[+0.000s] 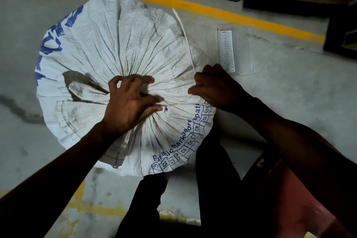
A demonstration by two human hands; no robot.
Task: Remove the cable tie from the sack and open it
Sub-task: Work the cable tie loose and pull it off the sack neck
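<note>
Our left hand (131, 102) clawed the gathered neck of the white sack (116, 54) on the floor, fingers spread and bent. Our right hand (214, 87) pinched the white cable tie (186, 38), which trailed away beyond those fingers.

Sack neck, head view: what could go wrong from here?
1. The tie is thin and its long tail runs up past the right hand; the grip may slip.
2. The left hand clamps the gathered neck of the sack; that could pinch the loop and stop it loosening.
3. A clear tray lies close beside the right hand; a hard pull might knock it.
</note>
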